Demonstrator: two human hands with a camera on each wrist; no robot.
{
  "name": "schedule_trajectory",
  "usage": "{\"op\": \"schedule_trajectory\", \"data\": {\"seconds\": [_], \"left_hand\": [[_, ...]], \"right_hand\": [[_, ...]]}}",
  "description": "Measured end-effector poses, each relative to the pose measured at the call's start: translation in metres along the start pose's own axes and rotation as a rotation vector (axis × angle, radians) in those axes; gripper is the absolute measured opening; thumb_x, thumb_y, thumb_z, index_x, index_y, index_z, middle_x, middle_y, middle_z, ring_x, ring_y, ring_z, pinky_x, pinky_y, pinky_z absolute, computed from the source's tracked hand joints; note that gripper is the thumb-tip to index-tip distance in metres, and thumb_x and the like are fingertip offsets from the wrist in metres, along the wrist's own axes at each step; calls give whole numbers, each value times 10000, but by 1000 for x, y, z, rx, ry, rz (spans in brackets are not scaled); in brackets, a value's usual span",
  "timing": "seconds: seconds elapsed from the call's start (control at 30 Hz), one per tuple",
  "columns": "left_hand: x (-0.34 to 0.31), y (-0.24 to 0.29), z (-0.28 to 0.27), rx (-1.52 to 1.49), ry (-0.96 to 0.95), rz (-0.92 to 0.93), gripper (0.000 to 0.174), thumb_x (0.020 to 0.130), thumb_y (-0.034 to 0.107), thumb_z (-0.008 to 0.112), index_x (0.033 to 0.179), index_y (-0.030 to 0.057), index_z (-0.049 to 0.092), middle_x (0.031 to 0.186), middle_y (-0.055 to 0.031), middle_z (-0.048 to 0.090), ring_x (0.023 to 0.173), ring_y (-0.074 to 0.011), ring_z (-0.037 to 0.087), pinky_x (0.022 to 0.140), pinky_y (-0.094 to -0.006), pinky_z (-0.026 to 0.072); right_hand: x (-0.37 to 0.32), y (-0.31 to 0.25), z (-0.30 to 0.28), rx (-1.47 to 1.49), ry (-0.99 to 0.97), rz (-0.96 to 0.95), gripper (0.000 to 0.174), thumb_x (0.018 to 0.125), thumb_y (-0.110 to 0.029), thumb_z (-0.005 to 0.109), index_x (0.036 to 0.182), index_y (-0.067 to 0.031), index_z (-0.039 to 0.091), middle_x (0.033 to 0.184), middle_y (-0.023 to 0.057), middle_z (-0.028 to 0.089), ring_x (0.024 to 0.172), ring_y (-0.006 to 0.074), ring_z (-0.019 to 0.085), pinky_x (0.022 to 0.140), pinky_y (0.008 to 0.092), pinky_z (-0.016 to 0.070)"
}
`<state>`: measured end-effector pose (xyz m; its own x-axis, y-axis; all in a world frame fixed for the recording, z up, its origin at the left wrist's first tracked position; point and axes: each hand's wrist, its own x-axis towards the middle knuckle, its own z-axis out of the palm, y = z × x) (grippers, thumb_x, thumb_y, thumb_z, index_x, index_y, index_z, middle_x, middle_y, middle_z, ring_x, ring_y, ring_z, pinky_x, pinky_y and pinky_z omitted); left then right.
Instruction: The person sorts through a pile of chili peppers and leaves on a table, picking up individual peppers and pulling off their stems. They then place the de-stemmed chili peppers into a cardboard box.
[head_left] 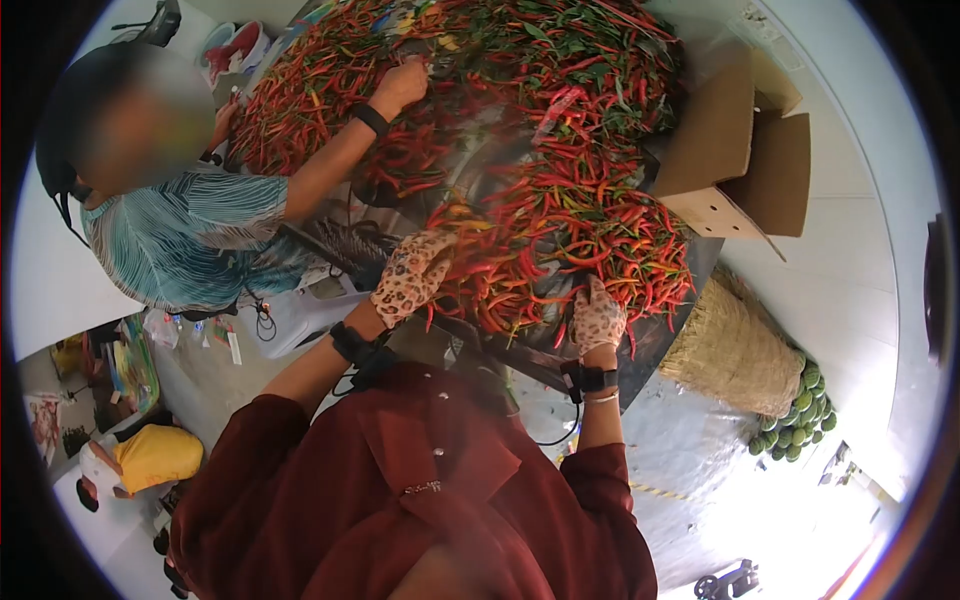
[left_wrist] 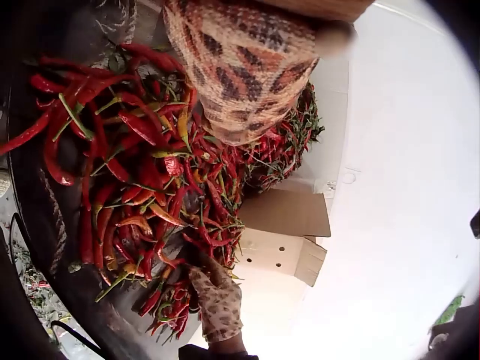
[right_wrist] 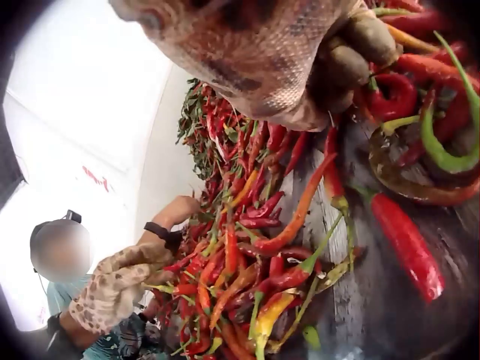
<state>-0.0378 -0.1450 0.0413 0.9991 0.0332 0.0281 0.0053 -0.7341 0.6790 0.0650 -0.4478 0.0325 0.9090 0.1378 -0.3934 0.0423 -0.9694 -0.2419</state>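
Note:
Red chili peppers [head_left: 535, 210], some orange or yellow with green stems, cover the dark table in a thick spread. My left hand [head_left: 415, 275], in a leopard-print glove, lies over the left side of the near peppers. In the right wrist view its fingers [right_wrist: 154, 255] reach out fairly straight over peppers. My right hand [head_left: 598, 317], in a matching glove, is low among peppers near the table's front edge. Its bare grey fingertips [right_wrist: 371, 41] curl inward close above the dark surface, with a red pepper [right_wrist: 332, 161] just below them. I cannot tell whether they pinch one.
Across the left corner, another person [head_left: 190, 215] in a patterned teal shirt reaches into the peppers. An open cardboard box [head_left: 735, 160] stands at the right edge. Beyond it are a woven sack [head_left: 735, 350] and a pile of green produce [head_left: 800, 415]. Leafy peppers [head_left: 610, 60] lie at the back.

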Motion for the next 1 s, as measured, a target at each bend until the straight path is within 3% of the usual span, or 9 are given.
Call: {"op": "schedule_trajectory", "data": {"seconds": [0.13,0.17,0.23,0.3,0.37,0.53,0.67,0.87,1.0], "left_hand": [[-15,-7,-11,29,22,-104,504,852,231,643,1292,34,496,1262,-185,524,1185,-339,477,1007,-421,370],[-20,-6,-13,52,-13,-136,592,830,274,671,1326,36,453,1286,-195,502,1200,-348,465,1019,-421,361],[-26,-9,-17,-21,-159,-254,864,736,408,744,1410,53,335,1378,-207,408,1271,-369,396,1054,-432,325],[-35,-15,-13,39,-236,-266,922,707,434,754,1422,59,310,1402,-198,380,1293,-366,367,1059,-435,317],[-46,-23,-5,135,-340,-166,1042,648,478,768,1458,87,240,1460,-167,303,1339,-360,303,1069,-442,304],[-36,-12,2,123,-473,-181,1013,657,402,786,1463,122,239,1475,-153,275,1321,-368,319,1062,-442,319],[-18,-9,19,166,-439,-146,909,717,324,753,1455,136,257,1466,-152,281,1300,-366,344,1049,-446,345],[-5,-23,40,141,-286,-60,731,812,265,666,1436,148,304,1403,-147,356,1295,-342,358,1028,-430,382],[4,-25,45,88,-170,-17,618,822,278,649,1374,125,417,1345,-142,430,1263,-320,400,994,-419,419]], "right_hand": [[-15,-7,1,252,135,-170,434,864,-310,590,1243,-104,546,1111,171,629,995,331,601,845,443,461],[-21,-9,-3,357,-9,-163,555,830,-294,648,1318,-97,476,1235,186,555,1116,338,541,907,432,445],[-33,-24,-1,272,-8,-236,621,807,-313,660,1350,-111,436,1260,195,527,1130,352,524,914,423,448],[-43,-41,-2,196,-100,-273,828,752,-373,696,1444,-161,294,1392,201,388,1208,378,454,952,417,436],[-44,-49,3,85,-144,-310,835,751,-387,694,1447,-168,289,1421,186,351,1225,371,443,963,430,427],[-39,-72,17,-261,-147,-433,839,752,-396,689,1455,-187,281,1480,150,275,1248,354,431,969,448,425],[-23,-89,12,-240,-253,-354,798,765,-328,684,1444,-175,294,1457,149,303,1226,355,448,961,439,434],[-4,-67,26,151,-86,-386,550,781,-190,633,1292,-85,463,1361,165,388,1171,337,485,959,403,438],[7,-48,25,205,168,-460,371,790,-140,625,1138,-23,569,1156,192,558,1070,357,536,902,413,455]]}}
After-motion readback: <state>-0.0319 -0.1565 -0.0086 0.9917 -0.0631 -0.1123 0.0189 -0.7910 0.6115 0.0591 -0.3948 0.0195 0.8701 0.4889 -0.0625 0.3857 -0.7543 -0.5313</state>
